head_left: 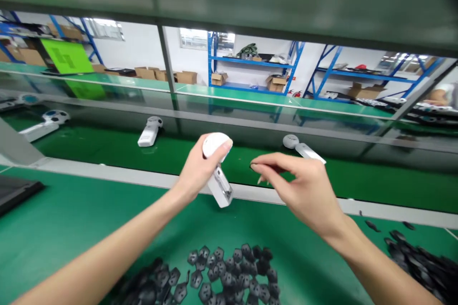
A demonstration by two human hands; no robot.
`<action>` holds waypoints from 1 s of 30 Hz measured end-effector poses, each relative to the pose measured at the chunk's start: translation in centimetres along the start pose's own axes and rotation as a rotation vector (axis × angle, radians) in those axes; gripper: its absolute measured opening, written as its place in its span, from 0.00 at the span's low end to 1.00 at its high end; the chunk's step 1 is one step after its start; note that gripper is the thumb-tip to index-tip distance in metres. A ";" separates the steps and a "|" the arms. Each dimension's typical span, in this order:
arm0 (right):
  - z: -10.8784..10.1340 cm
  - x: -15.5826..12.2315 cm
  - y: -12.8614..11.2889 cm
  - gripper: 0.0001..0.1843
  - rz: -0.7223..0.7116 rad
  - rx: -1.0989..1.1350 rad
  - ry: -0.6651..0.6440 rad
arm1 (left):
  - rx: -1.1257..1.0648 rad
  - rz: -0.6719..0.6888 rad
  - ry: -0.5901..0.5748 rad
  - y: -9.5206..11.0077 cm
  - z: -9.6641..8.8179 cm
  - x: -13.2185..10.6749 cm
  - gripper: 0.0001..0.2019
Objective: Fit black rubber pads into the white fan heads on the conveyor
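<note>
A white plastic device (219, 187) with a round, domed head and a boxy handle is held in the left hand (195, 169), its head clasped between thumb and fingers. The handle is pointed downward at a slant, and a recess is shown along its face. The device is held up off the green, smooth-topped desk (107, 214), seen against the pale grey strip (136, 177) along the far edge.

The right hand (309, 188) is raised just beside it, with thumb and forefinger brought together; a tiny dark piece (252, 166) appears to be pinched at their tips, though it is mostly covered.

Nearer the person, black five-sided plastic pieces (236, 267) are spread on the desk between the forearms, and a heap of flat black pieces (424, 264) is seen at the far right. Beyond the strip, similar white devices with rounded heads (149, 134) are laid well apart on a dark green, glossy belt (107, 150).
</note>
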State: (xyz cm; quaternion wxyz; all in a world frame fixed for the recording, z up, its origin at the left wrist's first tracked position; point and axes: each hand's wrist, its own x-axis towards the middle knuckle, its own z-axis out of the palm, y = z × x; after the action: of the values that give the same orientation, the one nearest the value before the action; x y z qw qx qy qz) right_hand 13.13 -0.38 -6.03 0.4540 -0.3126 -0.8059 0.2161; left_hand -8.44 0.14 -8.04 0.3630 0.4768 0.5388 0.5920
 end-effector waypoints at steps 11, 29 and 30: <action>3.8 0.3 1.5 0.20 0.418 0.691 0.016 | 0.048 -0.104 0.025 -1.5 1.3 -2.3 0.33; 4.9 -2.0 1.1 0.08 0.453 0.765 -0.080 | 0.280 0.085 -0.018 -0.9 1.1 -4.4 0.28; 4.7 -2.0 1.2 0.06 0.459 0.781 -0.118 | 0.288 0.093 -0.017 -0.9 0.9 -4.5 0.27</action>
State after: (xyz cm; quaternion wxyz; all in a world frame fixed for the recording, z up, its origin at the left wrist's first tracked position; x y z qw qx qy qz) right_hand 10.22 -1.22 -10.23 0.4313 -0.2756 -0.5985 0.6162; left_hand -6.40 -3.73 -9.78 0.2673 0.5536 0.5924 0.5207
